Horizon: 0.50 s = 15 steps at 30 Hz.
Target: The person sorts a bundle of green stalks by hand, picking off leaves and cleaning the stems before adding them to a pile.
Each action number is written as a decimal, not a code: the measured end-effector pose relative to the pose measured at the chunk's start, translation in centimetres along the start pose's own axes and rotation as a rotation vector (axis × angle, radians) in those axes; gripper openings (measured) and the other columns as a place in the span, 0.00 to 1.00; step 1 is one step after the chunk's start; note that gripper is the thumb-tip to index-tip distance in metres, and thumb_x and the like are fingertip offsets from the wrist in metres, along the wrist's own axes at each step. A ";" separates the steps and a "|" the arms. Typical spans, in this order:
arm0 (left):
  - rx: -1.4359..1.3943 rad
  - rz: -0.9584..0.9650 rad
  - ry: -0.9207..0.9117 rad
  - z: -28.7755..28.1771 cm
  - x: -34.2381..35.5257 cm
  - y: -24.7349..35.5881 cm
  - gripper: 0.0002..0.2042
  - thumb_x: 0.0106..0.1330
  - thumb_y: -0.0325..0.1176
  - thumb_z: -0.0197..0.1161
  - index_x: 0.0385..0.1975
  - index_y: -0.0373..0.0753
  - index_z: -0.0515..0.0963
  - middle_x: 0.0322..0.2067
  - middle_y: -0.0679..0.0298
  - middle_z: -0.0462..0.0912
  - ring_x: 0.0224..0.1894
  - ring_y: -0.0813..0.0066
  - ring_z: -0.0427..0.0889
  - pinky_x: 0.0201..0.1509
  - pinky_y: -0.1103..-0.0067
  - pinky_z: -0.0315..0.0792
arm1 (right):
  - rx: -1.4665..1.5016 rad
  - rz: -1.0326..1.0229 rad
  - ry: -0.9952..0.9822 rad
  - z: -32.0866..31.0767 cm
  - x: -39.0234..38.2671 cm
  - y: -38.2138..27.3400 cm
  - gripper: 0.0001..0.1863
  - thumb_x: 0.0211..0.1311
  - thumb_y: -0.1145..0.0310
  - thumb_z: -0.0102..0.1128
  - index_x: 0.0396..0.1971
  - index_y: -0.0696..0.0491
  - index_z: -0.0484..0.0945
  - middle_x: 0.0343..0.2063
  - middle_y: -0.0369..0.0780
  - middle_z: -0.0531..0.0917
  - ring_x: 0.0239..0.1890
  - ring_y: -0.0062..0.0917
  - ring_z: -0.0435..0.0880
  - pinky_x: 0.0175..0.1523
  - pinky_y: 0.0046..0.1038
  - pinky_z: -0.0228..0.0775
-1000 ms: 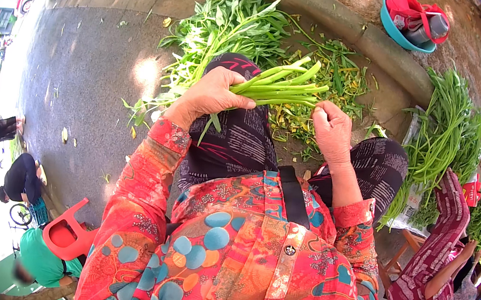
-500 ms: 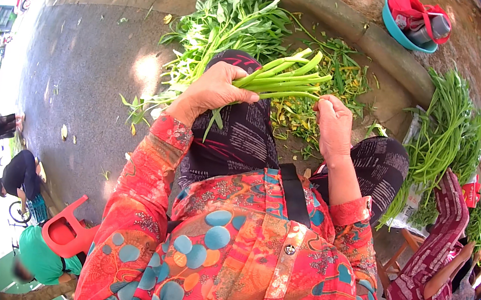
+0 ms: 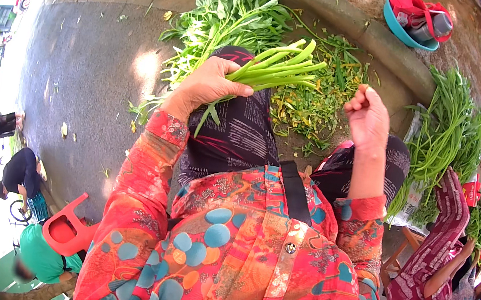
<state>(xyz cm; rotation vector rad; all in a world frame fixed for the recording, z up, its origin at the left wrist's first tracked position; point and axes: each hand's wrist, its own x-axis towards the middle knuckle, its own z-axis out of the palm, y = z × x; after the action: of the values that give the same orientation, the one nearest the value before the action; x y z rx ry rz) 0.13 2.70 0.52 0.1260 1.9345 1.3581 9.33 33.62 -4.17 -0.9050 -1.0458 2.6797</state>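
Bundle of slender bright-green stems (image 3: 281,69), clasped in left hand (image 3: 203,87), lies lengthwise rightward toward right hand (image 3: 370,123), set apart, fingers curled, contents unclear.

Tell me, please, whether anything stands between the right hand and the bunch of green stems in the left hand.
Nothing visible does: an open gap separates the right hand from the bunch of green vegetable stems in the left hand. The scattered leaf trimmings lie below on the ground, not in between.
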 end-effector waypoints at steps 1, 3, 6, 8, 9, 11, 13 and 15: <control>-0.030 -0.003 -0.007 -0.1 0.0 -0.1 0.12 0.50 0.26 0.71 0.35 0.33 0.82 0.31 0.69 0.82 0.32 0.84 0.77 0.42 0.85 0.70 | -0.059 -0.037 -0.130 0.0 -0.7 -1.1 0.09 0.63 0.70 0.56 0.35 0.60 0.79 0.22 0.34 0.76 0.23 0.18 0.70 0.32 0.23 0.65; -0.041 -0.010 -0.027 -0.3 0.2 -0.5 0.13 0.50 0.26 0.71 0.36 0.33 0.82 0.31 0.69 0.82 0.32 0.84 0.77 0.42 0.85 0.70 | -0.163 -0.116 -0.289 0.3 -1.8 -2.7 0.09 0.63 0.71 0.56 0.38 0.62 0.79 0.26 0.37 0.79 0.26 0.18 0.72 0.33 0.21 0.66; -0.056 0.002 -0.038 -0.2 0.3 -0.3 0.13 0.51 0.26 0.71 0.37 0.33 0.82 0.29 0.70 0.82 0.31 0.86 0.76 0.39 0.86 0.69 | -0.191 -0.177 -0.365 1.1 -2.9 -4.5 0.09 0.63 0.72 0.57 0.38 0.61 0.80 0.27 0.38 0.80 0.27 0.19 0.72 0.35 0.21 0.65; -0.064 0.004 -0.047 0.0 0.5 -0.2 0.13 0.51 0.27 0.72 0.37 0.33 0.82 0.30 0.70 0.82 0.31 0.86 0.76 0.39 0.86 0.69 | -0.196 -0.213 -0.394 0.8 -3.1 -5.0 0.08 0.63 0.71 0.58 0.37 0.60 0.80 0.27 0.38 0.80 0.27 0.20 0.72 0.36 0.21 0.65; -0.048 0.002 -0.046 0.0 0.5 -0.1 0.14 0.51 0.27 0.72 0.37 0.33 0.82 0.30 0.70 0.82 0.31 0.86 0.76 0.39 0.86 0.69 | -0.164 -0.208 -0.414 0.5 -2.9 -5.1 0.08 0.63 0.72 0.57 0.38 0.60 0.80 0.27 0.37 0.79 0.27 0.20 0.72 0.37 0.22 0.65; -0.018 -0.001 -0.044 0.0 0.5 0.0 0.14 0.50 0.27 0.72 0.38 0.32 0.82 0.31 0.70 0.82 0.32 0.86 0.76 0.40 0.86 0.69 | -0.101 -0.198 -0.455 -0.1 -2.6 -4.9 0.08 0.63 0.74 0.56 0.39 0.60 0.80 0.27 0.37 0.79 0.28 0.20 0.73 0.38 0.22 0.66; -0.023 -0.002 -0.035 -0.1 0.3 0.1 0.15 0.50 0.27 0.72 0.38 0.32 0.81 0.31 0.70 0.82 0.32 0.86 0.76 0.40 0.86 0.69 | -0.513 -0.304 -0.276 0.1 -2.5 -4.5 0.09 0.62 0.75 0.55 0.41 0.59 0.80 0.26 0.37 0.79 0.28 0.21 0.74 0.40 0.23 0.67; -0.030 -0.011 -0.033 -0.2 0.3 0.0 0.14 0.50 0.26 0.72 0.38 0.32 0.81 0.32 0.69 0.82 0.32 0.85 0.76 0.41 0.85 0.69 | -0.910 -0.478 -0.106 -0.1 -2.3 -3.7 0.10 0.61 0.74 0.57 0.41 0.59 0.80 0.25 0.36 0.79 0.28 0.19 0.74 0.39 0.22 0.68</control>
<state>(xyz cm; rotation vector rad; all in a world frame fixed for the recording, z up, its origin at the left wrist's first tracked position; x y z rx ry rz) -0.15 2.71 0.42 0.1220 1.8845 1.3691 10.88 35.75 -0.72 -0.4816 -2.2289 1.8263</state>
